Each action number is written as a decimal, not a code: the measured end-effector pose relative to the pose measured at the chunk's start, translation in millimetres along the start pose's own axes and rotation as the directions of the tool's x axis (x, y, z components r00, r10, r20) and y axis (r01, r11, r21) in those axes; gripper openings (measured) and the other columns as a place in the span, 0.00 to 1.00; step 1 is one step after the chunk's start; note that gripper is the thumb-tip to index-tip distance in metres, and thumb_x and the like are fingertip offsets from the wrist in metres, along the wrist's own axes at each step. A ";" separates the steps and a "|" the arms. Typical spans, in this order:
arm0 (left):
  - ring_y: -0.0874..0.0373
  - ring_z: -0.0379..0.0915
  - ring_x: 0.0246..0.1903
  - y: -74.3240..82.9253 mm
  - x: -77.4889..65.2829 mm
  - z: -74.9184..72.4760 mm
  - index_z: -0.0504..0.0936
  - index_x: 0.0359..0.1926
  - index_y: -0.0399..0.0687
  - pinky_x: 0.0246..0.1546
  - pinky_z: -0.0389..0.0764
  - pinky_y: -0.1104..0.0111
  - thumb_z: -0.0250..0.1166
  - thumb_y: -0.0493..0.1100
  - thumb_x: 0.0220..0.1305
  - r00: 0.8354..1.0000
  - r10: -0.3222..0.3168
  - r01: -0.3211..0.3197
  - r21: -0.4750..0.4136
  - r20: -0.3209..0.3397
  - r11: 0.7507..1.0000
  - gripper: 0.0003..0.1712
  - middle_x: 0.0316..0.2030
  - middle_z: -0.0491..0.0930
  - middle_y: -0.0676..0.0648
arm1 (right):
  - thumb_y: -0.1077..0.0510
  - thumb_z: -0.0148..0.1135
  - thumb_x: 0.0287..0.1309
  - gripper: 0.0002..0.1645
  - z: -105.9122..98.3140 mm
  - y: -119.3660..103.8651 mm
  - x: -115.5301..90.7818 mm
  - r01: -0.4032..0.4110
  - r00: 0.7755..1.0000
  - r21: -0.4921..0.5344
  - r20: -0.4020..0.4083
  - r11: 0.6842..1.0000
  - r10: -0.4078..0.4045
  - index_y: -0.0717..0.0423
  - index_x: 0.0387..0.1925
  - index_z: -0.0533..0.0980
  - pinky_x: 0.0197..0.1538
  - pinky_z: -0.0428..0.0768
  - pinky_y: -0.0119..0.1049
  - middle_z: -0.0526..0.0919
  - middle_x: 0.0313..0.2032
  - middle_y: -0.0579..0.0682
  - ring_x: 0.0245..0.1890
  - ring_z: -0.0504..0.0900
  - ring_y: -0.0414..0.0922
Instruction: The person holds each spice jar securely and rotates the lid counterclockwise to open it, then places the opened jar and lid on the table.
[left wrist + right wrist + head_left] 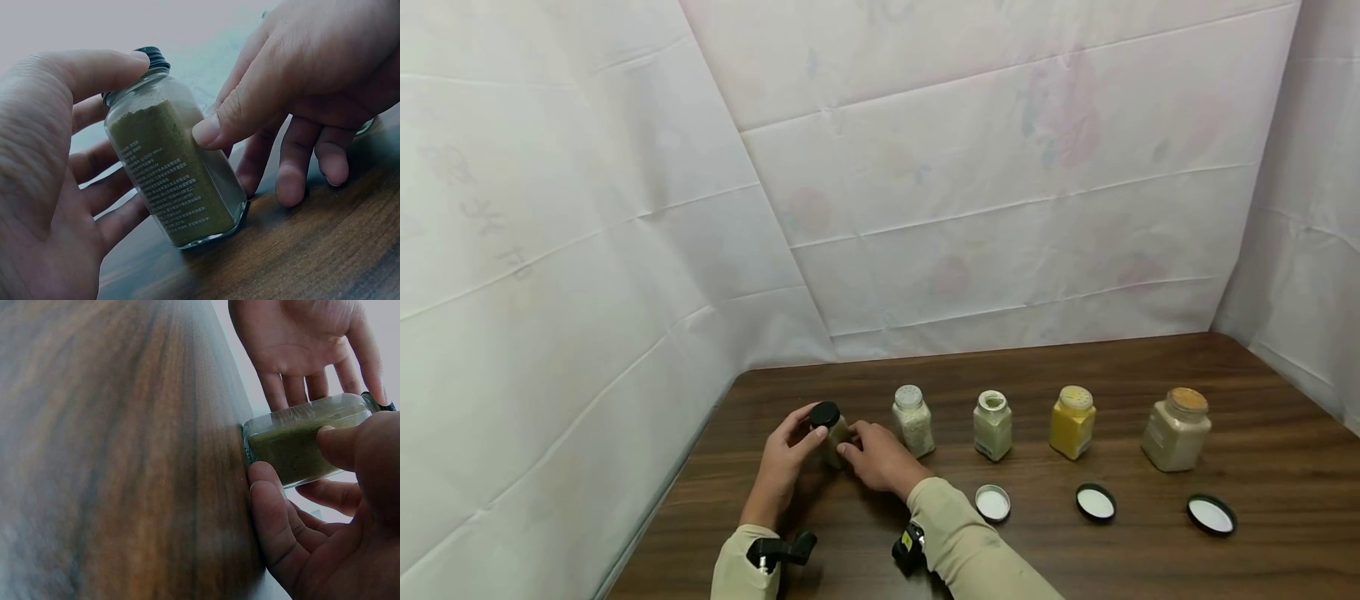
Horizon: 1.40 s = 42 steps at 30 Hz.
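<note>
A clear glass spice jar (169, 181) of green-brown powder stands on the wooden table, tilted slightly in the left wrist view. Printed text covers the side facing that camera. My left hand (781, 458) grips the black lid (824, 412) at the top, thumb on its near edge and fingers curled behind it. Lower down, my right hand (880, 460) holds the jar's body between thumb and fingers. In the right wrist view, a curled finger (269, 494) of that hand lies by the jar's base, close to the tabletop.
To the right stand a jar (914, 429) with pale contents, a light-green jar (992, 433), a yellow jar (1072, 429) and a larger beige jar (1177, 437). In front lie three loose lids: one (992, 503), another (1096, 503), a third (1212, 515). White sheeting (1000, 208) surrounds the table.
</note>
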<state>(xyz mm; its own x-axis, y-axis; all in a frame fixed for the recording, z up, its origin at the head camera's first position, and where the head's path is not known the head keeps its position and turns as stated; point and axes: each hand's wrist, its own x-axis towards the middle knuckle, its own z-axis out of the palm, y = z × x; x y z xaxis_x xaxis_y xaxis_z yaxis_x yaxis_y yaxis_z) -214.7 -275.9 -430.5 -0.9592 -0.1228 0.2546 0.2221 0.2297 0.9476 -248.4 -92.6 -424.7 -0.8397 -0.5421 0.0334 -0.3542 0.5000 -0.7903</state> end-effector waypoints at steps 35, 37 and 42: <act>0.65 0.76 0.48 -0.1 -1.6 -4.9 0.69 0.60 0.35 0.52 0.79 0.66 0.58 0.43 0.71 0.997 -0.074 0.070 -0.136 -0.026 0.988 0.22 0.47 0.76 0.53 | 0.46 0.54 0.69 0.23 2.1 0.9 2.8 0.000 0.999 -0.051 -0.042 0.999 -0.002 0.56 0.58 0.73 0.49 0.78 0.42 0.82 0.47 0.50 0.47 0.80 0.43; 0.65 0.75 0.49 -0.4 -1.3 -5.4 0.68 0.61 0.35 0.53 0.79 0.65 0.58 0.43 0.71 0.997 -0.070 0.067 -0.127 -0.015 0.990 0.23 0.47 0.75 0.53 | 0.46 0.54 0.69 0.23 2.2 0.6 2.9 -0.002 0.999 -0.047 -0.042 0.999 0.000 0.56 0.58 0.73 0.50 0.78 0.42 0.82 0.47 0.49 0.47 0.80 0.43; 0.66 0.74 0.50 -0.3 -1.1 -5.7 0.68 0.63 0.36 0.52 0.78 0.69 0.58 0.42 0.71 0.998 -0.054 0.056 -0.116 0.015 0.992 0.24 0.49 0.75 0.51 | 0.47 0.54 0.69 0.22 1.8 0.6 2.3 -0.006 0.999 -0.040 -0.045 0.999 0.004 0.55 0.57 0.74 0.50 0.78 0.43 0.82 0.48 0.50 0.48 0.80 0.44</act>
<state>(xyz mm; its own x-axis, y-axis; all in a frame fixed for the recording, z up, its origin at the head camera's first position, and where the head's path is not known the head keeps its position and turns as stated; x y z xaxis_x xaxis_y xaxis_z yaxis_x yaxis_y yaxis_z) -212.7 -281.3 -430.0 -0.9724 -0.1206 0.1999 0.1871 0.1093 0.9762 -249.8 -94.7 -426.2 -0.8591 -0.5086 0.0577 -0.3651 0.5298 -0.7655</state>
